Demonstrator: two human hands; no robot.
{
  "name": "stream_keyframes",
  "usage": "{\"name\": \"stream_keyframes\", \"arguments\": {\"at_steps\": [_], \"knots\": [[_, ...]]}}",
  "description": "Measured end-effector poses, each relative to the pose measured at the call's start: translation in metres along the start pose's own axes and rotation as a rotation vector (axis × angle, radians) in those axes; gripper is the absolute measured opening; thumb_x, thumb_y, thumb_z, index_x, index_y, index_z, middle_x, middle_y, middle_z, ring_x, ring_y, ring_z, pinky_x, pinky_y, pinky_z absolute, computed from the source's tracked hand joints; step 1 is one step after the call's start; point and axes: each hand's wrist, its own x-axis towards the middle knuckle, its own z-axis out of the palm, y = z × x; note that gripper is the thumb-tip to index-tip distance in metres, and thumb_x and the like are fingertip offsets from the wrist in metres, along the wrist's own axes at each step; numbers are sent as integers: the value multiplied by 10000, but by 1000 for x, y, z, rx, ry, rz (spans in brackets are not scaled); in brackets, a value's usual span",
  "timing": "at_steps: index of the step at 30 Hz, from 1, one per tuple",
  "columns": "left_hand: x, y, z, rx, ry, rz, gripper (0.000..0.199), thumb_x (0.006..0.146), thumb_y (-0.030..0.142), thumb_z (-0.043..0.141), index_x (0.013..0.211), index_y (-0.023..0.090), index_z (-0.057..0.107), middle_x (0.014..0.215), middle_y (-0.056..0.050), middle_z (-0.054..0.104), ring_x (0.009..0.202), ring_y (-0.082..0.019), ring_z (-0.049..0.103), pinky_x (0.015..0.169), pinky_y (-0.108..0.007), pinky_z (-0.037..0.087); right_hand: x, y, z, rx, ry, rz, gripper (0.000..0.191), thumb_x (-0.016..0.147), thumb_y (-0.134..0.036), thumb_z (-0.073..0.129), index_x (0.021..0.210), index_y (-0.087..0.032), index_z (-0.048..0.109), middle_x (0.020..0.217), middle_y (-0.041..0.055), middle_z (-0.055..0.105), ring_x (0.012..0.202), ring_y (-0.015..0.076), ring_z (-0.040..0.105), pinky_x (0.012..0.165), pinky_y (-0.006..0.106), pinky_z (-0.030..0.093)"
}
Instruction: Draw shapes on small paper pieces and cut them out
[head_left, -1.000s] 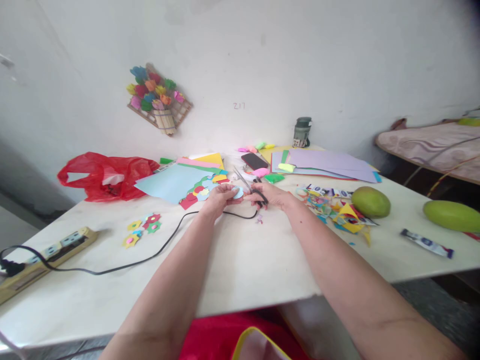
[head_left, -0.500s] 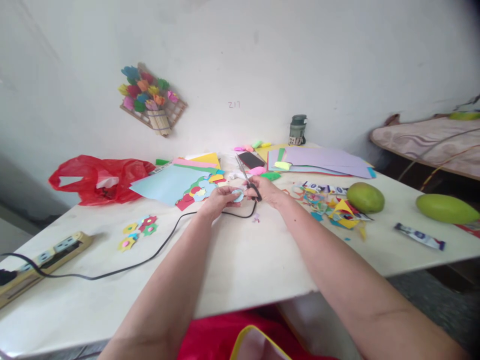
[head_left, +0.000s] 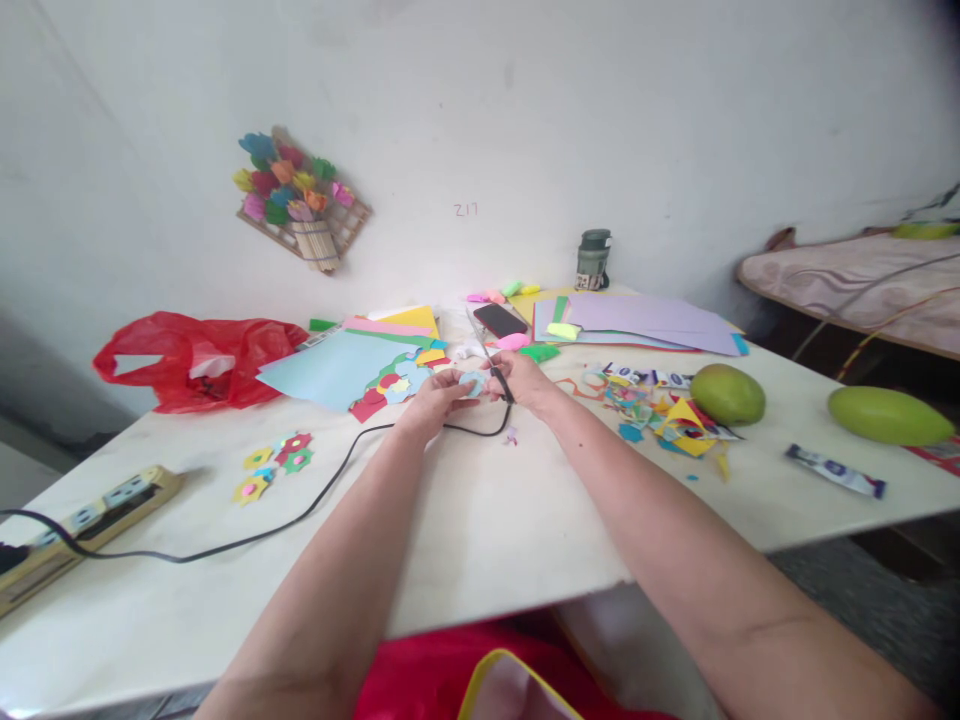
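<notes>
Between thumb and fingers, my left hand [head_left: 439, 400] pinches a small light blue paper piece [head_left: 471, 384]. My right hand [head_left: 519, 380] is closed on a pair of scissors [head_left: 480, 328] with dark handles, whose blades point up and away from me. Both hands are close together over the middle of the white table, the paper lying between them. Just left of them is a pile of coloured paper cut-outs [head_left: 382, 388]. Further left, several small paper flowers [head_left: 259, 487] lie on the table. A black cable [head_left: 352, 460] passes beneath my hands.
Paper scraps [head_left: 637, 405], two green fruits [head_left: 727, 394] and a tube [head_left: 836, 471] lie to the right. Behind are a phone [head_left: 500, 321], purple sheets [head_left: 652, 318] and a green cup [head_left: 593, 260]. A red plastic bag [head_left: 202, 350] and a power strip [head_left: 97, 525] occupy the left.
The scissors have turned slightly in my right hand, and the light blue paper has shifted a little up and tilted in my left. The view has moved slightly.
</notes>
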Motion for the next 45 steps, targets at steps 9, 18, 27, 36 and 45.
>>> {"name": "stream_keyframes", "arguments": {"at_steps": [9, 18, 27, 36, 45], "knots": [[-1, 2, -4, 5, 87, 23, 404, 610, 308, 786, 836, 165, 483, 595, 17, 636, 510, -146, 642, 530, -256, 525, -2, 0, -15, -86, -121, 110, 170, 701, -149, 652, 822, -142, 534, 522, -25, 584, 395, 81, 530, 303, 152, 254], [5, -1, -13, 63, 110, 79, 342, 592, 347, 793, 704, 117, 565, 587, 9, 617, 491, -84, 588, 568, -226, 524, -1, 6, -38, -225, -448, 114, 326, 742, -455, 614, 708, -157, 487, 608, 37, 636, 426, 80, 530, 318, 166, 265], [2, 0, -13, 61, 46, 70, 315, 605, 338, 780, 737, 127, 588, 591, 33, 594, 505, -75, 571, 583, -228, 529, 0, 8, -40, -254, -520, 100, 270, 740, -390, 614, 699, -160, 478, 620, 24, 641, 444, 74, 530, 327, 159, 274], [-1, 3, -10, 60, 27, 7, 282, 668, 297, 748, 774, 120, 557, 672, -39, 678, 535, -121, 644, 563, -229, 530, -2, 5, -40, -299, -511, 117, 273, 741, -390, 639, 738, -149, 511, 625, 19, 628, 454, 68, 527, 331, 145, 285], [-1, 3, -12, 39, 8, -13, 264, 672, 282, 757, 742, 103, 577, 706, -75, 693, 542, -132, 655, 573, -241, 550, -5, 0, -36, -267, -479, 173, 124, 753, -252, 551, 696, -144, 526, 608, 27, 622, 460, 74, 538, 327, 140, 281]]}}
